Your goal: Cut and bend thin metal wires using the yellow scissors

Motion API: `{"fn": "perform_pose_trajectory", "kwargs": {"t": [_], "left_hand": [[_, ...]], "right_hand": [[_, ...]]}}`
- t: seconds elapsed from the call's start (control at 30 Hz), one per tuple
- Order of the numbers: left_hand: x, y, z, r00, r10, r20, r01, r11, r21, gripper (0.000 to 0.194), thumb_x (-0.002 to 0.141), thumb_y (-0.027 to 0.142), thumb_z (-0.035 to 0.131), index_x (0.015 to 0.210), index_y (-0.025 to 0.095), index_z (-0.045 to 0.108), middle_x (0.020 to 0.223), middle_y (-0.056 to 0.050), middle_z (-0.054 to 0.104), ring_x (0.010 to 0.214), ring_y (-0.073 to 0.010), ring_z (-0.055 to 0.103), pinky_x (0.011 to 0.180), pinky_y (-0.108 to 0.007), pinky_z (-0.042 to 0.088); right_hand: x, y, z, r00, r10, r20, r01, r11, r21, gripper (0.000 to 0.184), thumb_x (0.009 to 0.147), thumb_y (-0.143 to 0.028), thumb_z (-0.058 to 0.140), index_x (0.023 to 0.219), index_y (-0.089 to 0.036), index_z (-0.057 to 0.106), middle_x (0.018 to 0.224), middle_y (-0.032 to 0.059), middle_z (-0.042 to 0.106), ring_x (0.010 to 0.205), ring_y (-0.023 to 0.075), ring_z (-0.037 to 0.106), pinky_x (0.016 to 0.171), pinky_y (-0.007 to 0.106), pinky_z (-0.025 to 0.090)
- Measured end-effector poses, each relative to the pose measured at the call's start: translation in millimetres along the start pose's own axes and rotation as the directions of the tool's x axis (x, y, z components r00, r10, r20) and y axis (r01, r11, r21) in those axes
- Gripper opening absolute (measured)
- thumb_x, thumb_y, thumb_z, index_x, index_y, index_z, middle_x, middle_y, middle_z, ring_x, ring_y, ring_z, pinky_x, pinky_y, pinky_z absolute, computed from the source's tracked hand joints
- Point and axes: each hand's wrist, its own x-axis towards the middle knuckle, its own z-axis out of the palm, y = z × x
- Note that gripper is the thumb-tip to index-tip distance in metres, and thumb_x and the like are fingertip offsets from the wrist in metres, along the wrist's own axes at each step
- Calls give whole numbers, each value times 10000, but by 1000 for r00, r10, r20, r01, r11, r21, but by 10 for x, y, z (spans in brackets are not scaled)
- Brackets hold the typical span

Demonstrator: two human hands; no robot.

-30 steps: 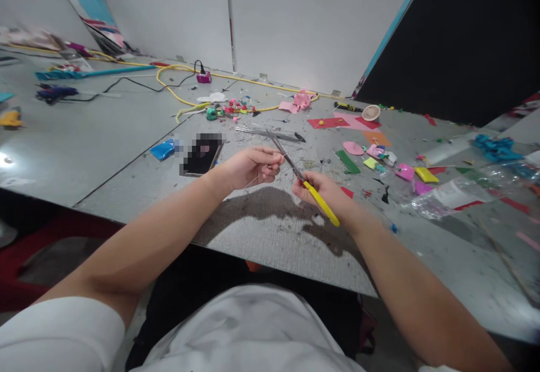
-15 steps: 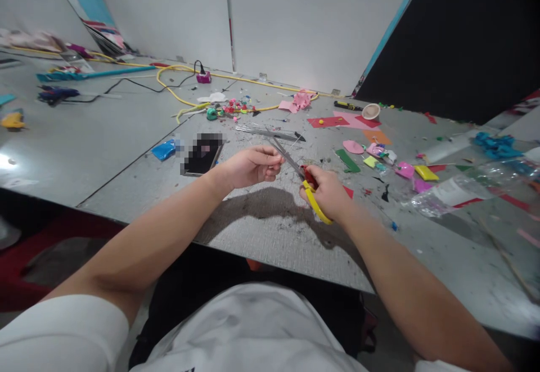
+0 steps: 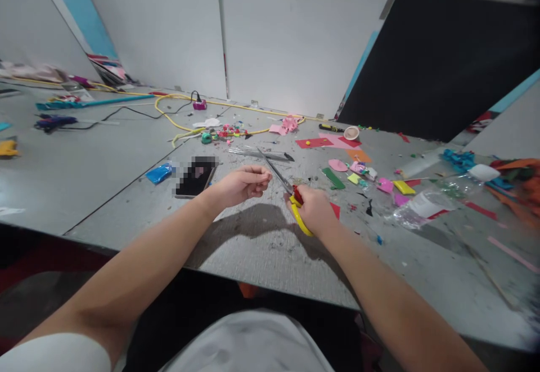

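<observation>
My right hand (image 3: 314, 207) is closed round the red and yellow handles of a pair of scissors (image 3: 276, 172). Their long metal blades point away and to the left, near the fingertips of my left hand (image 3: 247, 183). That hand is pinched at thumb and forefinger; whatever is between them is too small to make out. Just beyond the blades lies a bundle of thin silvery strips (image 3: 257, 153) with a dark tip. A phone (image 3: 196, 176), partly blurred, rests to the left of my left hand, with a blue packet (image 3: 159, 173) beside it.
Coloured paper pieces (image 3: 314, 143), a green strip (image 3: 333, 178) and small clay packets (image 3: 404, 187) are scattered to the right. A clear plastic bottle (image 3: 426, 207) lies there too. Behind are a yellow cable (image 3: 162, 110), a purple plug (image 3: 199, 104) and a glue gun (image 3: 54, 122).
The view has tilted up, so the table sits lower in the picture. The scissor blades seem closer together, and my left fingertips are slightly farther from them.
</observation>
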Motion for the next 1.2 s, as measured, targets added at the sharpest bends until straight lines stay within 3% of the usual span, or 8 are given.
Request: {"fn": "perform_pose_trajectory", "kwargs": {"t": [0.3, 0.47, 0.57, 0.63, 0.73, 0.9, 1.03, 1.2], "left_hand": [[70, 20, -34, 982, -22, -190, 23, 1000, -2, 247, 706, 201, 847, 781, 125, 624, 712, 27, 472, 541, -50, 432, 425, -154, 289], [137, -10, -104, 936, -9, -351, 45, 994, 97, 199, 724, 200, 797, 812, 137, 630, 704, 24, 476, 521, -59, 415, 422, -179, 226], [174, -75, -163, 917, 39, -397, 83, 955, 286, 147, 771, 228, 752, 824, 159, 633, 684, 23, 487, 522, -72, 411, 452, -198, 243], [201, -96, -214, 901, 137, -411, 114, 841, 529, 116, 810, 257, 719, 830, 170, 645, 679, 17, 514, 550, -91, 436, 495, -220, 292], [275, -29, -324, 876, 291, -384, 208, 491, 846, 129, 849, 287, 681, 802, 167, 670, 681, -10, 581, 598, -125, 473, 565, -263, 328], [579, 236, -562, 881, 339, -331, 320, 89, 943, 215, 872, 280, 591, 773, 143, 725, 698, -72, 651, 675, -187, 549, 638, -312, 358], [924, 276, -663, 938, 251, -238, 285, -170, 943, 272, 837, 320, 612, 889, 128, 797, 806, -113, 727, 758, -224, 630, 694, -304, 422], [1261, 129, -619, 968, 198, -156, 206, -258, 944, 398, 786, 381, 693, 1092, 154, 810, 1010, -131, 774, 961, -277, 687, 866, -298, 485]], "right_hand": [[85, 109, 1, 976, 212, 47, -209, 976, -61, 486, 967, -630, 526, 797, -195, 660, 751, 90, 705, 696, 214, 632, 594, 294, 337], [209, 312, -136, 892, 440, 102, -406, 880, -248, 570, 953, -656, 540, 1078, -136, 737, 1006, 203, 761, 958, 312, 725, 747, 332, 478], [295, 468, -156, 832, 539, 129, -475, 814, -334, 577, 963, -596, 556, 1172, -89, 736, 1146, 253, 740, 1092, 340, 713, 846, 348, 509], [338, 570, -150, 796, 589, 141, -517, 782, -348, 564, 968, -550, 557, 1209, -71, 735, 1196, 266, 727, 1132, 351, 705, 877, 354, 516], [372, 680, -142, 763, 631, 141, -566, 757, -326, 564, 965, -531, 560, 1231, -68, 741, 1213, 279, 720, 1143, 344, 705, 886, 350, 527], [391, 737, -137, 769, 622, 147, -561, 768, -309, 551, 966, -507, 558, 1248, -69, 739, 1206, 278, 721, 1147, 326, 706, 910, 352, 532], [405, 744, -132, 773, 611, 168, -544, 776, -318, 530, 966, -490, 562, 1242, -74, 740, 1211, 275, 721, 1155, 327, 705, 922, 355, 529], [408, 769, -128, 785, 592, 181, -525, 792, -312, 518, 961, -485, 556, 1240, -89, 742, 1205, 263, 727, 1148, 318, 707, 914, 355, 533]]}}
